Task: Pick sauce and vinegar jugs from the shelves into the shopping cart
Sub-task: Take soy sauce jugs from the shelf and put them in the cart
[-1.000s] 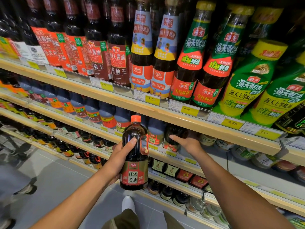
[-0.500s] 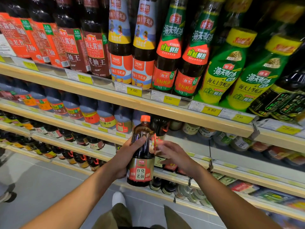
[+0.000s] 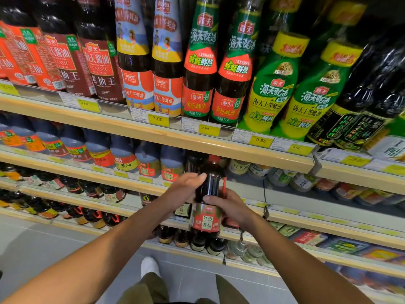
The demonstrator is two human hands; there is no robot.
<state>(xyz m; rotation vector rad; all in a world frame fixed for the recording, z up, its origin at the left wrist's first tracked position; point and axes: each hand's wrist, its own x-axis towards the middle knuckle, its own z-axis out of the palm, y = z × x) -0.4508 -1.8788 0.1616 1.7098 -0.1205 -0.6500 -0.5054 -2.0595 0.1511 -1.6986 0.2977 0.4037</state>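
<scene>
The left grip (image 3: 186,188) and right grip (image 3: 230,207) both clasp the upright dark soy sauce jug (image 3: 207,222) before the shelves (image 3: 153,133).

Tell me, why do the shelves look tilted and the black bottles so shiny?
Head view: the wide lens bends and slants the wooden shelf; light glints white on the black bottles; the bottom right corner is smeary, while the jug looks sharp.

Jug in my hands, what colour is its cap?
Red cap on the dark jug; the head view shows it best.
</scene>
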